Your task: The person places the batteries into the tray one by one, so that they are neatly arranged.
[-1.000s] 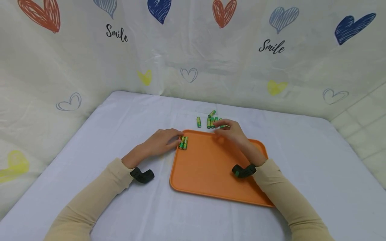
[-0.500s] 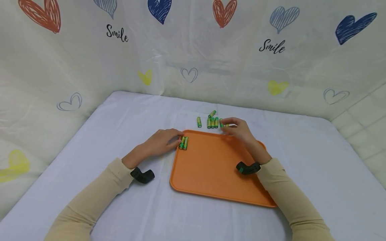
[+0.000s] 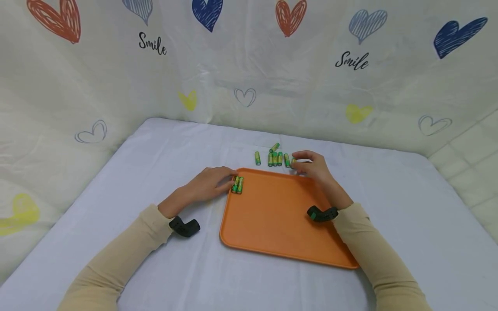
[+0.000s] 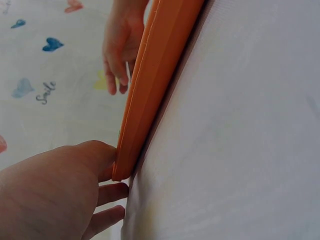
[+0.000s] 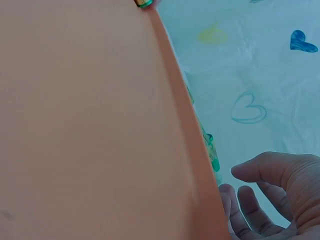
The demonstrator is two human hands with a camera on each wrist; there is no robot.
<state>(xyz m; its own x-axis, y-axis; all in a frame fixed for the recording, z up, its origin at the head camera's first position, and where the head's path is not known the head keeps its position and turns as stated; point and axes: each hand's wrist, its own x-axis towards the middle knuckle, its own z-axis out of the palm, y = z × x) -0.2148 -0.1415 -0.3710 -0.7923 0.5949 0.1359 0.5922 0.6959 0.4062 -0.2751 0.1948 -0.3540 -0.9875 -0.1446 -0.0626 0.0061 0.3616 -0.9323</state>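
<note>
My left hand [image 3: 210, 183] stays at the orange tray's [image 3: 284, 216] far left corner, its fingers reaching the rim. Its thumb tip touches the rim beside two green-and-yellow batteries [image 3: 237, 185], which lie side by side inside the tray. In the left wrist view, thumb [image 4: 95, 155] and fingers [image 4: 112, 194] lie around that corner. Beyond the tray's far edge, my right hand [image 3: 317, 168] hovers beside the rightmost battery [image 3: 293, 161], partly covered by the fingertips. The right wrist view shows its thumb [image 5: 262, 167] apart from its fingers [image 5: 245, 205], nothing visible between them.
Several more batteries [image 3: 275, 159] lie on the white cloth [image 3: 186, 138] past the tray's far edge, one slanted [image 3: 274, 147] and one off to the left [image 3: 257, 158]. A curtain [image 3: 249, 56] printed with hearts hangs behind. Black wrist cameras [image 3: 184, 226] stick out below both wrists.
My right hand has moved to the right along the row of batteries, uncovering those it passed over. The left hand and the two batteries in the tray have not moved.
</note>
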